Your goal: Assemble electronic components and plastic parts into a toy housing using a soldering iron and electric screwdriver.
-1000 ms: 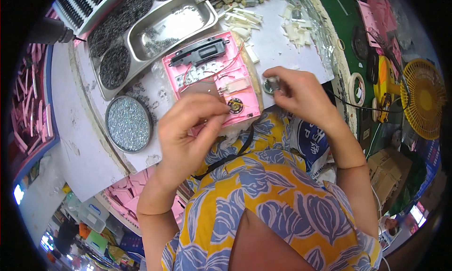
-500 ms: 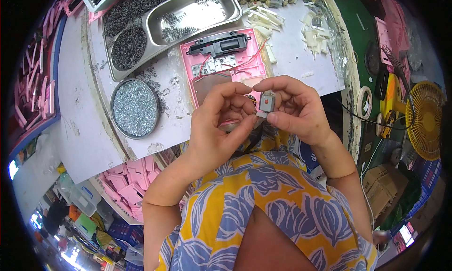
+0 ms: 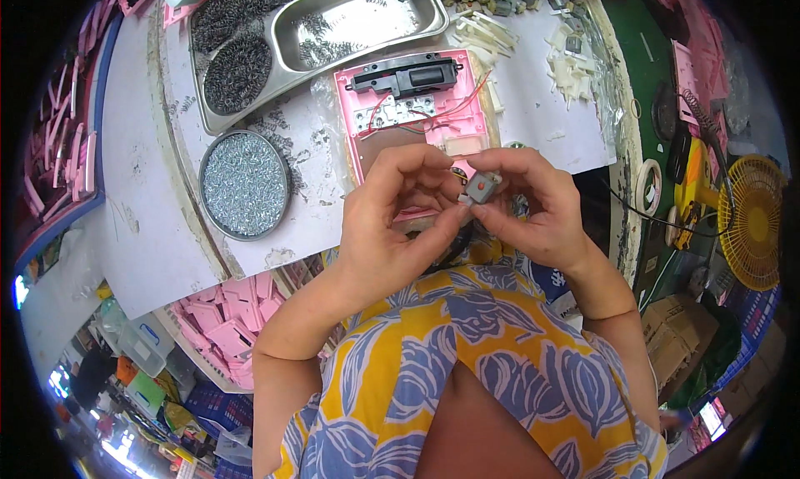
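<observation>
My right hand pinches a small grey block with a red dot on its face, between thumb and fingers. My left hand meets it from the other side, its thumb and fingertips closed at the block's lower left corner on a small pale piece. The fingers partly cover both parts. Just beyond my hands lies an open pink plastic casing, holding a black mechanism, a metal plate and red wires. My hands hide its near end.
To the left stands a round dish of small silvery screws. Behind it a metal tray holds dark springs. White plastic parts lie at the back right. A yellow fan is far right, and a crate of pink casings sits lower left.
The grey block has tilted clockwise and now sits slightly further right between my fingers. Both hands keep their hold. The whole view has shifted a little.
</observation>
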Motion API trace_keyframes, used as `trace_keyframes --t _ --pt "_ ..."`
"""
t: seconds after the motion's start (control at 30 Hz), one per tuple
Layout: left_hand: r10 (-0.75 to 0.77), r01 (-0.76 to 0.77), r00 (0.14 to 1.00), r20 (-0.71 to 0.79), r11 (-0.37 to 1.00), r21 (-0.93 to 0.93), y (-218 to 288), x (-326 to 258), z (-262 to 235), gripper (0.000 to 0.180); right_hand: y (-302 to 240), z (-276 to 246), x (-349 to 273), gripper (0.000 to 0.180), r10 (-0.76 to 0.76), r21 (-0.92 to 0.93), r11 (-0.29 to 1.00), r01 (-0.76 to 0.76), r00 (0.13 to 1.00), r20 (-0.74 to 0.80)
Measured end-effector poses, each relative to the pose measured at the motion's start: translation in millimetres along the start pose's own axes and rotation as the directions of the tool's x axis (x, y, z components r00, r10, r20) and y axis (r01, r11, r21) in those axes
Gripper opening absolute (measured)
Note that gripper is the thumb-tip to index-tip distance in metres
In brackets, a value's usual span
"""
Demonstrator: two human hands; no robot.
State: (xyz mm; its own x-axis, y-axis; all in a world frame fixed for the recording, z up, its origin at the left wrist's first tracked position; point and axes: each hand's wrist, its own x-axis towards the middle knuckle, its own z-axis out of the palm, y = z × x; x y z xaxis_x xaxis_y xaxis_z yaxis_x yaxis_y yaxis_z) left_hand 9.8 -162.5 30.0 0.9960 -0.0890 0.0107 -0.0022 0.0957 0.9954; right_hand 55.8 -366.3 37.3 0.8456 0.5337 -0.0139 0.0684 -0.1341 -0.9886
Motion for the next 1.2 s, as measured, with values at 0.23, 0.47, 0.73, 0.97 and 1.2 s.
trace_keyframes --t 0.23,0.47,0.73,0.97,1.2 --pt "0.426 -0.401 0.904 0.011 0.841 0.363 -6 0 -5 0.04 -5 -11 18 0.042 -0.433 -0.339 0.831 0.44 0.896 0.102" --pt "0.389 -0.395 0.916 0.096 0.839 0.374 7 3 -13 0.031 -10 -11 13 0.038 -0.49 -0.33 0.801 0.5 0.863 0.119" --pt "0.335 -0.343 0.938 0.092 0.848 0.404 11 0 -6 0.025 -6 -10 10 0.034 -0.572 -0.354 0.742 0.57 0.813 0.109" --pt "0.218 -0.215 0.976 0.013 0.946 0.244 9 13 -3 0.029 3 -25 11 0.034 -0.557 -0.381 0.743 0.55 0.824 0.102" --pt "0.298 -0.33 0.92 0.256 0.233 0.915 6 79 -4 0.018 12 -50 18 0.034 -0.562 -0.464 0.73 0.501 0.827 0.01"
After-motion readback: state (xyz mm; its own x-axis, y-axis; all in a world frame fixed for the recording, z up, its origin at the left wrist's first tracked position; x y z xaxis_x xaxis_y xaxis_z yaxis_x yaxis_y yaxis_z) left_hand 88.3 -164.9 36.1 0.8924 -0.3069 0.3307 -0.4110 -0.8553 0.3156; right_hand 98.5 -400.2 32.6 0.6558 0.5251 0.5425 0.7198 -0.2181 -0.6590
